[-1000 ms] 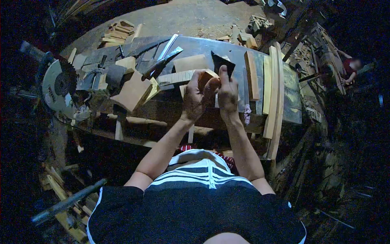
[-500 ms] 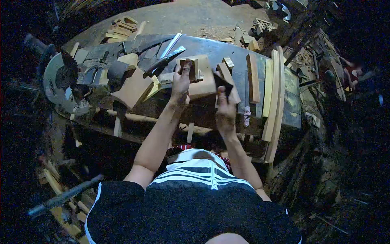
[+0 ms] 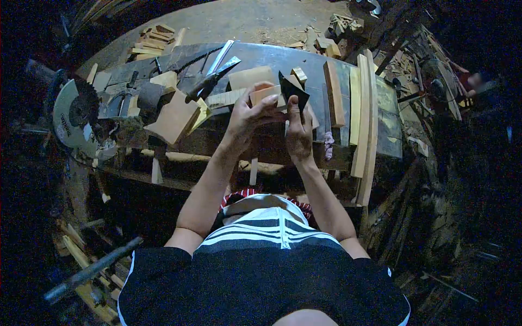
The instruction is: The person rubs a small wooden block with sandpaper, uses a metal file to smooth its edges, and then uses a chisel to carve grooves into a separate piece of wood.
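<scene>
My left hand (image 3: 246, 118) is closed around a small wooden block (image 3: 265, 95), its thumb lying over the near side. In my right hand (image 3: 299, 133) is a folded black sheet that looks like sandpaper (image 3: 294, 91), pinched under the thumb, close against the block's right end. The right fingers are partly hidden behind the sheet. Behind the held block, a wider wooden board (image 3: 251, 77) lies on the dark workbench (image 3: 270, 53).
A circular saw blade (image 3: 73, 111) is at the bench's left end. Left of centre sit a shaped wood piece (image 3: 173, 119) and a handsaw (image 3: 209, 84). Long wooden strips (image 3: 363, 119) line the right side. A person's arm (image 3: 465, 81) shows at far right.
The block in my left hand has been turned, so a paler face shows now. My right hand has brought the black sheet up close to the block.
</scene>
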Demonstrator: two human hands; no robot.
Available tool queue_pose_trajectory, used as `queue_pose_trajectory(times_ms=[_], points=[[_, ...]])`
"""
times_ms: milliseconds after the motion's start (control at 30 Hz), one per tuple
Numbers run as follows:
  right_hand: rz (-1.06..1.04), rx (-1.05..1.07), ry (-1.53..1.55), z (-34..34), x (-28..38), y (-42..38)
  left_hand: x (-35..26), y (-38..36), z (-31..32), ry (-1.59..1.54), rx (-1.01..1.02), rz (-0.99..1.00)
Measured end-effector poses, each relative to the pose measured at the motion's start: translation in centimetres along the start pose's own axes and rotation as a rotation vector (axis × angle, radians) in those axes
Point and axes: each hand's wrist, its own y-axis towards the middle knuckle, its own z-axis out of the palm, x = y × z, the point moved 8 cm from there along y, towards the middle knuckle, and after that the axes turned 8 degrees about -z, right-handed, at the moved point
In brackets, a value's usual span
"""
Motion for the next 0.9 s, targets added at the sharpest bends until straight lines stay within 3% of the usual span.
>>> queue_pose_trajectory(times_ms=[67, 100, 167, 233, 300, 367, 467, 500, 533, 567, 667, 733, 767, 867, 900], points=[[-0.136, -0.055, -0.096, -0.1, 0.0, 0.7, -0.3, 0.0, -0.1, 0.047, -0.022, 0.027], [-0.19, 0.059, -0.115, 0.4, 1.0, 1.1, -0.3, 0.0, 0.0, 0.046, -0.021, 0.027], [-0.221, 0.097, -0.127, 0.6, 0.9, 1.4, -0.6, -0.2, -1.0, 0.011, -0.177, 0.072], [-0.251, 0.14, -0.138, 1.0, 0.1, 1.2, -0.1, 0.4, -1.8, 0.047, -0.182, 0.131], [-0.639, 0.152, -0.563, 2.1, 1.2, -0.6, -0.2, 0.7, -2.3, 0.082, -0.192, 0.188], [-0.598, 0.154, -0.477, 2.7, 3.8, -2.0, -1.5, -0.1, -3.7, 0.138, -0.434, 0.338], [-0.569, 0.177, -0.418, 3.2, 4.3, -2.7, -2.1, 0.3, -4.0, 0.144, -0.447, 0.404], [-0.631, 0.207, -0.548, 3.3, 5.1, -2.2, -2.6, 0.7, -4.3, 0.268, -0.482, 0.555], [-0.686, 0.237, -0.676, 3.7, 5.8, -2.1, -3.0, 0.6, -4.1, 0.269, -0.485, 0.547], [-0.587, 0.178, -0.475, 3.2, 6.0, -1.4, -3.2, 0.8, -4.0, 0.182, -0.462, 0.503], [-0.721, 0.138, -0.306, 2.6, 8.4, -1.4, -4.8, 0.6, -3.3, 0.051, -0.433, 0.465], [-0.641, 0.059, -0.31, 1.1, 7.7, 0.0, -3.6, 2.0, -5.1, 0.029, -0.364, 0.38], [-0.66, 0.087, -0.318, 1.3, 7.5, 0.1, -3.4, 2.6, -6.4, 0.365, -0.471, 0.425], [-0.713, 0.245, -0.571, 3.0, 7.6, -0.4, -2.9, 2.2, -5.2, 0.508, -0.456, 0.422], [-0.708, 0.261, -0.522, 3.0, 7.3, 0.3, -2.4, 1.8, -4.6, 0.577, -0.452, 0.416]])
